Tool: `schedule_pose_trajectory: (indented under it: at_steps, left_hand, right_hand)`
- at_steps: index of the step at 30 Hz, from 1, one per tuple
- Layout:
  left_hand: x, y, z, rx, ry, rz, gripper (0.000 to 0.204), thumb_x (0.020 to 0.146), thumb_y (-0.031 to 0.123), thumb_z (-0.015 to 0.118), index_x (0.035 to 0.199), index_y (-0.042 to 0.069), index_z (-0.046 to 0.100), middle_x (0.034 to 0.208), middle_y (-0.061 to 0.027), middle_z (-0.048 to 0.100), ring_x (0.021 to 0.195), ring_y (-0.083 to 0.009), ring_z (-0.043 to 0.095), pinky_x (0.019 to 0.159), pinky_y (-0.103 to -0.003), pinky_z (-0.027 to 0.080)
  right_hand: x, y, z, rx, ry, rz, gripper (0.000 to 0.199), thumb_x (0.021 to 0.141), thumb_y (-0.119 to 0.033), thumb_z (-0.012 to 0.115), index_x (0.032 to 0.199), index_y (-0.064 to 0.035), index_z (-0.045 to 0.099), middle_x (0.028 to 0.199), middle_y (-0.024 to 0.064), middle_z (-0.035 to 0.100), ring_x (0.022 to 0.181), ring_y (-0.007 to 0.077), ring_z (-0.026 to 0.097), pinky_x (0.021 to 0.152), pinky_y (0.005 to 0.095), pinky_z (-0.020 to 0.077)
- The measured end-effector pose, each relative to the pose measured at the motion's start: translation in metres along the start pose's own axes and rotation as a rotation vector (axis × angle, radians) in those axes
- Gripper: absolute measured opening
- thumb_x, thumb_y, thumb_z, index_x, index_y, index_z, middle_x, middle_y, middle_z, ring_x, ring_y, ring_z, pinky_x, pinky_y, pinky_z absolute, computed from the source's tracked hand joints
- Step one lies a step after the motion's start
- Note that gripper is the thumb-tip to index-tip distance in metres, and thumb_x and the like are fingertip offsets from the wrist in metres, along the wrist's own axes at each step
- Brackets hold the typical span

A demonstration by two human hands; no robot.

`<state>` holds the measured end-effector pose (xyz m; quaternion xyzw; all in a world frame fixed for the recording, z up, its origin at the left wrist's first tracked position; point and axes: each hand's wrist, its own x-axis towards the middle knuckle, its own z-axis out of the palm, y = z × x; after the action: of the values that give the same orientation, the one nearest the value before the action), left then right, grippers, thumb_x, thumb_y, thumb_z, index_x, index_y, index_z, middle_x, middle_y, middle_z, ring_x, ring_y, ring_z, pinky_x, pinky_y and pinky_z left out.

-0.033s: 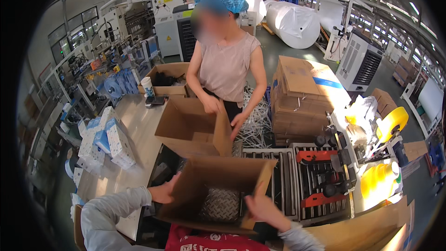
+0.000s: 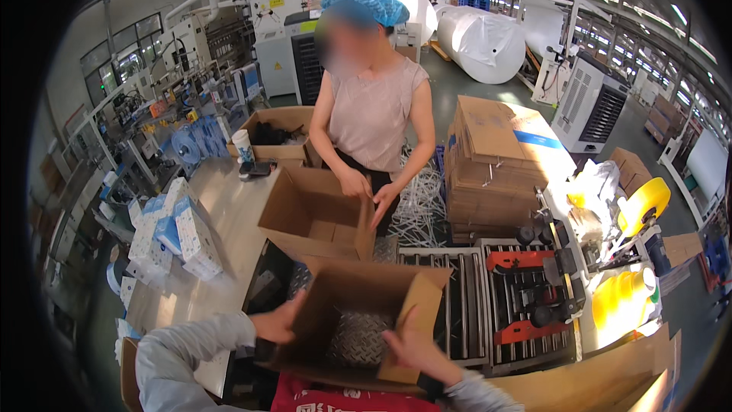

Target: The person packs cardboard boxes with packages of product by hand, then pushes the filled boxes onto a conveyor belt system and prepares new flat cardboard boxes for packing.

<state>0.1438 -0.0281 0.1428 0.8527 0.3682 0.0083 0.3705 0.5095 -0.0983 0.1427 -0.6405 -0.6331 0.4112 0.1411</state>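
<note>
In front of me stands an open cardboard box (image 2: 335, 278), with a diamond-pattern metal plate (image 2: 358, 338) showing through its open bottom. At the box's left wall my left hand (image 2: 278, 320) is closed on the edge, some fingers hidden behind the cardboard. My right hand (image 2: 418, 347) is closed on the right-side flap (image 2: 421, 313), its thumb toward the inside. Just beyond, a second open cardboard box (image 2: 305, 210) is held at its right flap by the hands (image 2: 367, 192) of a person in a blue hair cover.
A table (image 2: 229, 206) at the left bears tissue packs (image 2: 194, 238), a paper cup (image 2: 242, 145) and a dark device. Right of the boxes lies a roller conveyor (image 2: 467, 305) with a red-and-black sealing unit (image 2: 526, 297). Stacked cartons (image 2: 492, 175) and a yellow jug (image 2: 621, 297) stand beyond.
My right hand has moved left, and the right flap now shows more of its face. My left hand shifts slightly right. The other person's hands have come closer together at their box's flap.
</note>
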Motion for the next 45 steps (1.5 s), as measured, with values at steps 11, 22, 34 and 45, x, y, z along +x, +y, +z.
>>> schedule_pose_trajectory:
  at_steps: [11,22,34,45]
  left_hand:
    - [0.039,0.046,0.101,0.77,-0.075,-0.227,0.093,0.078,0.065,0.057,0.149,0.013,0.027,0.155,-0.016,0.02,0.141,-0.0451,0.016,0.099,-0.073,0.02]
    - [0.031,-0.043,0.005,0.584,0.7,-0.101,0.066,0.088,0.056,0.051,0.141,0.017,0.043,0.148,-0.0224,0.03,0.133,-0.0442,0.03,0.112,-0.048,0.025]
    - [-0.011,-0.269,-0.022,-0.203,0.518,-0.451,0.077,0.09,0.069,0.03,0.151,0.023,0.02,0.157,-0.0154,0.013,0.144,-0.0372,0.009,0.115,-0.052,0.008]
    - [-0.023,-0.229,0.013,-1.534,0.159,-0.335,0.056,0.099,0.049,0.036,0.144,0.015,0.038,0.145,-0.0071,0.043,0.131,-0.0218,0.042,0.107,-0.046,0.035]
  right_hand:
    - [0.013,-0.053,-0.036,-0.873,0.665,-0.521,0.081,0.064,-0.027,0.078,0.132,-0.0014,0.042,0.121,0.0201,0.054,0.111,0.0398,0.05,0.1,0.054,0.0358]
    - [0.075,0.012,0.032,0.64,0.108,-0.2,0.026,0.096,-0.025,0.052,0.078,-0.0061,0.056,0.063,0.0022,0.053,0.054,0.0092,0.05,0.048,0.0238,0.0402]
    - [0.088,0.001,0.102,0.546,0.436,0.187,0.051,0.096,-0.032,0.055,0.133,0.0012,0.047,0.119,0.0159,0.06,0.104,0.0252,0.06,0.088,0.0345,0.0496]
    - [-0.038,-0.108,0.027,0.601,0.032,-0.146,0.044,0.098,-0.015,0.045,0.14,-0.004,0.037,0.131,0.009,0.052,0.119,0.0165,0.05,0.099,0.0315,0.0416]
